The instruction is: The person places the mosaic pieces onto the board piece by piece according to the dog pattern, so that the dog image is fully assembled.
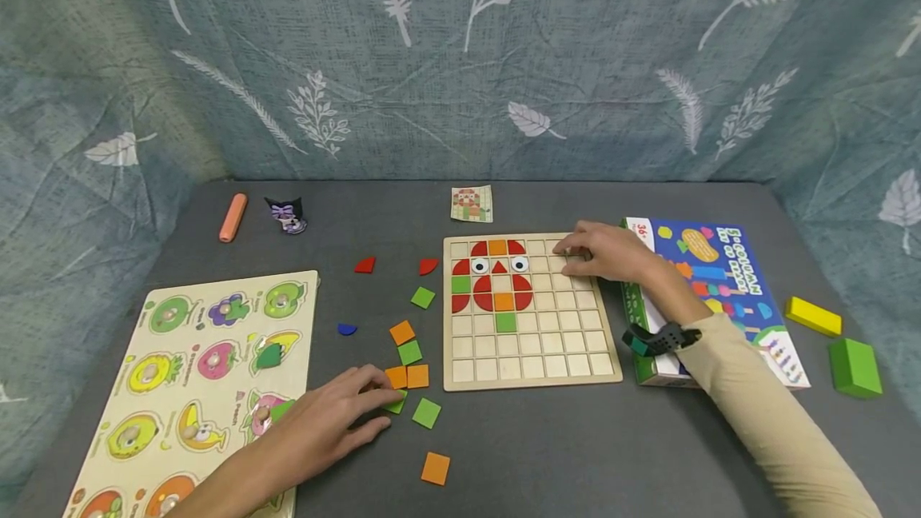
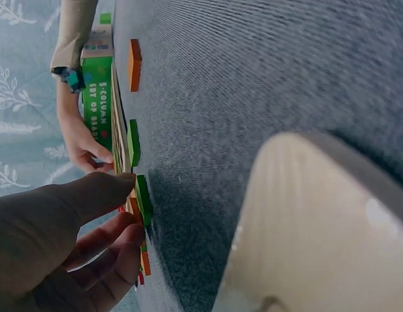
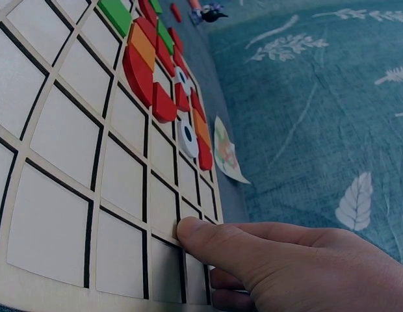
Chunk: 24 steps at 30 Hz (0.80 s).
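The left hand (image 1: 334, 416) is low over the table, left of the grid board. Its thumb and finger pinch a green square tile (image 2: 143, 200) at its edges. Orange square tiles (image 1: 417, 376) and another green tile (image 1: 427, 413) lie close by. At the upper right edge of the wooden grid board (image 1: 534, 372), the right hand (image 1: 612, 253) grips the border. Its thumb (image 3: 195, 231) lies on top, and the other fingers are partly hidden past the edge. Red, orange and green pieces with two round eyes (image 1: 480, 265) fill part of the board's upper left.
A picture card (image 1: 471, 204) lies behind the board. To the right are a blue box (image 1: 719, 262), a yellow block (image 1: 813, 316) and a green block (image 1: 855, 368). A fruit puzzle board (image 1: 237, 294) lies left, with a small figurine (image 1: 288, 216) and an orange stick (image 1: 233, 217) behind it.
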Motion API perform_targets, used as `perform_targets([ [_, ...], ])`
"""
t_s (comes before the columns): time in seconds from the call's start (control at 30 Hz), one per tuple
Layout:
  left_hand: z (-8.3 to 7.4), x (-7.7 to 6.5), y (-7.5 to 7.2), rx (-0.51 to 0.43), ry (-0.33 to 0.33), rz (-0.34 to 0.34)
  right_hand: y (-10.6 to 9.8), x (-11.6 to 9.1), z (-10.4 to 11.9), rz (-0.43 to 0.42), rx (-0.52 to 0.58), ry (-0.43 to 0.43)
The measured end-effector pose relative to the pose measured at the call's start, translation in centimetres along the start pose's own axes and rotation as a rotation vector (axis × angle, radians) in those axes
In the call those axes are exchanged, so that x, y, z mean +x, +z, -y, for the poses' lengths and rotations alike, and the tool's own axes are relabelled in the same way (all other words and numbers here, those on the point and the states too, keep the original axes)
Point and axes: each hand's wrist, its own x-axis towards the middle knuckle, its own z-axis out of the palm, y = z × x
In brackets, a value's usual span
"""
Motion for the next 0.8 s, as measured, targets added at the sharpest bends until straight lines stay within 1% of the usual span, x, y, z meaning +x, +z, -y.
perform_targets([
  [0.07,0.00,-0.04,0.01,0.010,-0.007,0.010,-0.01,0.02,0.01,0.002,0.000,0.002],
  [0.23,0.09,-0.29,0.07,0.050,0.003,0.001,-0.05,0.04,0.04,0.008,0.005,0.008],
  [0.4,0.39,-0.46,0.06,0.102,0.043,-0.037,-0.24,-0.05,0.06,0.002,-0.002,0.002],
  [0.67,0.60,-0.45,0.16,0.186,0.098,-0.052,-0.26,-0.03,0.03,0.002,-0.003,0.005],
  [0.8,0.33,-0.48,0.27,0.215,0.129,-0.093,-0.14,0.08,0.05,0.006,-0.002,-0.001],
])
